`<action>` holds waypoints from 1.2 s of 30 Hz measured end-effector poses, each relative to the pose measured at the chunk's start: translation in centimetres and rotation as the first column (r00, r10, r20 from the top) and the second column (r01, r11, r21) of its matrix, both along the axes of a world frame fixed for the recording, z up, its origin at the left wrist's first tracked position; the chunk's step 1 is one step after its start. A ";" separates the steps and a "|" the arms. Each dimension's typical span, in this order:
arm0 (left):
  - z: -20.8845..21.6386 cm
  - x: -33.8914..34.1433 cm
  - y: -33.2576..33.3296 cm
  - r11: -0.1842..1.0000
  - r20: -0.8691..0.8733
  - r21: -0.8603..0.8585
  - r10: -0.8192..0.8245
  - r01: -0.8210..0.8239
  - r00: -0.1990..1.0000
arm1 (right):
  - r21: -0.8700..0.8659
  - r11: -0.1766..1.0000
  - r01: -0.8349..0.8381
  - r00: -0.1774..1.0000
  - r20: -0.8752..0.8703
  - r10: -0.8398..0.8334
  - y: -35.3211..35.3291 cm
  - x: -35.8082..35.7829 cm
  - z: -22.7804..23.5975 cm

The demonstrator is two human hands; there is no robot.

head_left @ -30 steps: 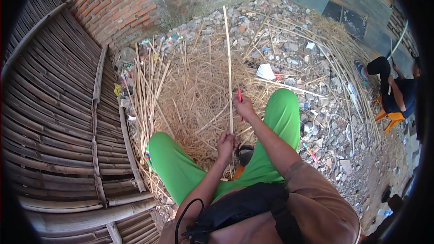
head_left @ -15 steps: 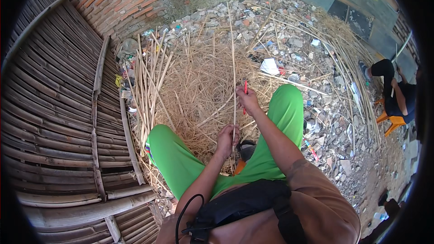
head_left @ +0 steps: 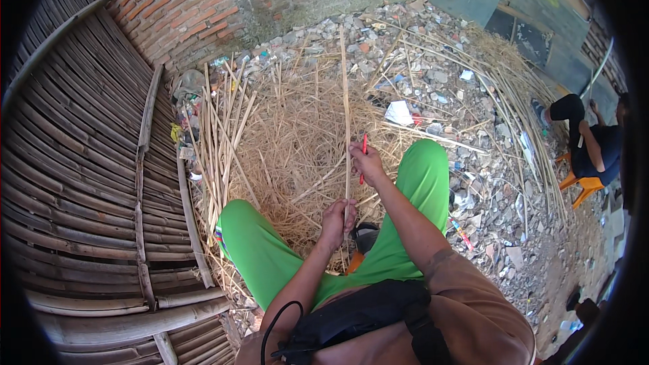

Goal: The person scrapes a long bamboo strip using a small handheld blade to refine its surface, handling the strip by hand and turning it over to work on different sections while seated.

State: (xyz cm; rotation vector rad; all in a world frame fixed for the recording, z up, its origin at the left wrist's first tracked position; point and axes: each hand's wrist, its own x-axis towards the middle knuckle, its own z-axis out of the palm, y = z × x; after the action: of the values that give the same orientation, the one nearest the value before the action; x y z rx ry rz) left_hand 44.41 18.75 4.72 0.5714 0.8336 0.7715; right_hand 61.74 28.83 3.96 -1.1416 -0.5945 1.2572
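Observation:
A long, thin bamboo strip [head_left: 344, 88] stands nearly straight away from me, over a heap of pale shavings. Its near end is in my left hand [head_left: 336, 223], with fingers closed round it between my knees. Farther up, my right hand [head_left: 366, 163] is closed on a slim red tool [head_left: 364, 152], whose exact kind I cannot make out. The fingers of that hand also lie against the right side of the strip. My knees, in green trousers [head_left: 260, 236], are spread to either side.
Bamboo shavings [head_left: 291, 135] and loose bamboo strips [head_left: 215, 128] cover the ground ahead. A slatted bamboo structure [head_left: 74, 182] stands close on my left, a brick wall [head_left: 182, 13] behind. Rubble [head_left: 500, 196] lies to the right, where another person sits on an orange stool [head_left: 580, 182].
The view has tilted slightly, so the scene sits lower. The strip now shows a broader face than before. Both hands keep their hold at about the same places.

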 end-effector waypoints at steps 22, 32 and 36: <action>9.5 -12.5 6.9 0.997 0.401 0.070 -0.047 0.021 0.915 | 0.454 0.828 -0.329 0.485 0.833 -0.265 -1.7 -2.4 3.2; 9.4 -15.3 0.4 0.991 0.024 -0.034 -0.128 0.128 0.992 | 0.378 0.780 -0.499 0.298 0.920 -0.255 -0.9 -1.7 4.0; 7.5 -14.8 1.5 0.996 -0.055 -0.013 -0.087 0.087 0.995 | 0.314 0.896 -0.313 0.405 0.898 -0.174 -1.1 -3.3 4.1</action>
State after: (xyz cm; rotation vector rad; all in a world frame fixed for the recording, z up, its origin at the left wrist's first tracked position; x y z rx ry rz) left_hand 29.60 20.26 12.20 0.6179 0.8581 0.6739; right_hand 58.48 27.71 8.05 -1.3568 -1.7096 0.3479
